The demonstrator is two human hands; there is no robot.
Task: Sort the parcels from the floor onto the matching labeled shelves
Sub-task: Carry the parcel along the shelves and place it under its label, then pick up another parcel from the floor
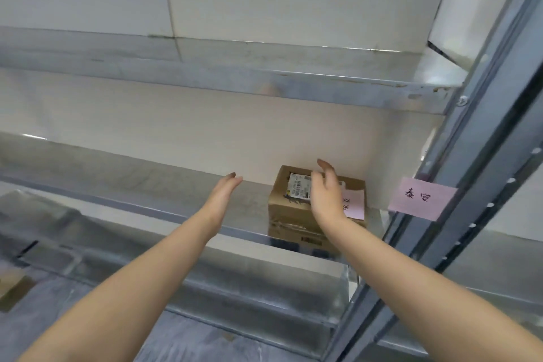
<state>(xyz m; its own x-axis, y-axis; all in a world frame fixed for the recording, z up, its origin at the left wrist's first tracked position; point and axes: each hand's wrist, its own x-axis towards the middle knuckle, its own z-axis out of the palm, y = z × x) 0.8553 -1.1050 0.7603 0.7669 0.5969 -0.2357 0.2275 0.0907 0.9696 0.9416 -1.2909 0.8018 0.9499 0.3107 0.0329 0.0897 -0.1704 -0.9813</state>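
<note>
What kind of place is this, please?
Probably a parcel sorting or storage room: bare metal shelves on a slotted upright, a taped cardboard parcel with a shipping label, and a pink handwritten note stuck to the rack.

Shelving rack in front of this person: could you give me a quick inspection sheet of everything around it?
Surface: metal shelf, bare apart from one box near its right end.
Job's things: brown cardboard parcel with a printed label on top and a pink note stuck on it; a second pink note with handwriting on the rack upright.
Clutter: part of a cardboard piece at lower left.
Hands: left hand open, apart from the parcel; right hand open in front of the parcel; contact unclear.
Cables: nothing seen.
Surroundings: pale wall, more metal shelves above and below.
</note>
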